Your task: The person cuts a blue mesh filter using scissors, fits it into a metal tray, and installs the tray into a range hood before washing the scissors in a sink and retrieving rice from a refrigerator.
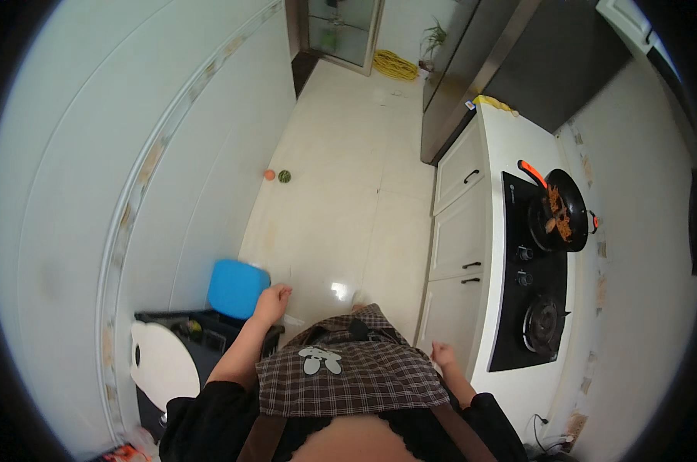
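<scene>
My left hand hangs out in front of me with its fingers loosely curled, and nothing shows in it. It appears beside a blue lid or stool top by the left wall. Low on my other side, my right hand is near the white cabinet door. Its fingers are bent; a small whitish patch shows below it, and I cannot tell whether the hand holds it. A brown checked apron with a white animal patch covers my front.
Along the right runs a white counter with a black gas hob. A wok holding browned food sits on its far burner. A refrigerator stands beyond. Two small balls, orange and green, lie on the floor. Yellow hose is coiled near the doorway.
</scene>
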The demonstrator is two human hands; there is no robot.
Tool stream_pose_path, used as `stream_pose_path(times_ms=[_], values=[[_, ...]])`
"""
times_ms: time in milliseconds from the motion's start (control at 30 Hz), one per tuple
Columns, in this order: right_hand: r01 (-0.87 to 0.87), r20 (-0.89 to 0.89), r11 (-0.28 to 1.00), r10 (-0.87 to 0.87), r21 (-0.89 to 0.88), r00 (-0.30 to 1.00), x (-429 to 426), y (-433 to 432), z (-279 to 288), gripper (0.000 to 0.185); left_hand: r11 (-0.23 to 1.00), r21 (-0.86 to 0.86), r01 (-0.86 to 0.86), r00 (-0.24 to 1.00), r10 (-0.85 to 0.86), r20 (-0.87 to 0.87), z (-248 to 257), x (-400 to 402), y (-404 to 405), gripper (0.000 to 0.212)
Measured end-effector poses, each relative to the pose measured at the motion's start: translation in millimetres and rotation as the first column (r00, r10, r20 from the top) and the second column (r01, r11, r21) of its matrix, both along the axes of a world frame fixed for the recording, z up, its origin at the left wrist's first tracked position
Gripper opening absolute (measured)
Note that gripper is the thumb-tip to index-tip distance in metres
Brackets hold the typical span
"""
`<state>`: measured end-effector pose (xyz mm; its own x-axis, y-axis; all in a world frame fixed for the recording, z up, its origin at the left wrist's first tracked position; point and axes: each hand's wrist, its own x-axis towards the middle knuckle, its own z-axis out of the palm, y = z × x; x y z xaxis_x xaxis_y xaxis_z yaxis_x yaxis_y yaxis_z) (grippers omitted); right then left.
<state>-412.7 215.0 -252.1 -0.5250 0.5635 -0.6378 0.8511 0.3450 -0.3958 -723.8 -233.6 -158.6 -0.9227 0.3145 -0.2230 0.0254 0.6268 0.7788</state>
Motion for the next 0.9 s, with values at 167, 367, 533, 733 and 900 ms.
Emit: stream_pose_path(times_ms=[167, 367, 533, 733, 900], values=[[-0.202, 0.299, 0.972, 0.231, -0.124, 0.926, -26, 25, -29, 0.046, 0.996, 0.041, 0.074, 0.996, -0.072, -0.061, 2, -128, 83, 0.014], [-0.312, 0.053, 0.949, 0.314, -0.036, 0.948, -288, 110, -45, 0.04, 0.996, 0.042, 0.082, 0.989, -0.087, 0.123, -25, -209, 120, 0.013], [-0.349, -0.226, 0.903, 0.405, 0.252, 0.886, -513, 173, -16, 0.035, 0.999, 0.042, -0.018, 0.986, 0.011, 0.164, -33, -286, 141, 0.016], [-0.169, -0.514, 0.979, 0.086, -0.116, 0.854, -683, 190, 31, 0.028, 0.993, -0.092, 0.076, 0.969, -0.052, 0.242, -56, -406, 172, 0.017], [-0.325, -0.176, 0.924, 0.36, 0.202, 0.916, -690, 226, -36, 0.037, 0.955, -0.129, 0.268, 0.96, -0.253, 0.122, -70, -554, 200, 0.019]])
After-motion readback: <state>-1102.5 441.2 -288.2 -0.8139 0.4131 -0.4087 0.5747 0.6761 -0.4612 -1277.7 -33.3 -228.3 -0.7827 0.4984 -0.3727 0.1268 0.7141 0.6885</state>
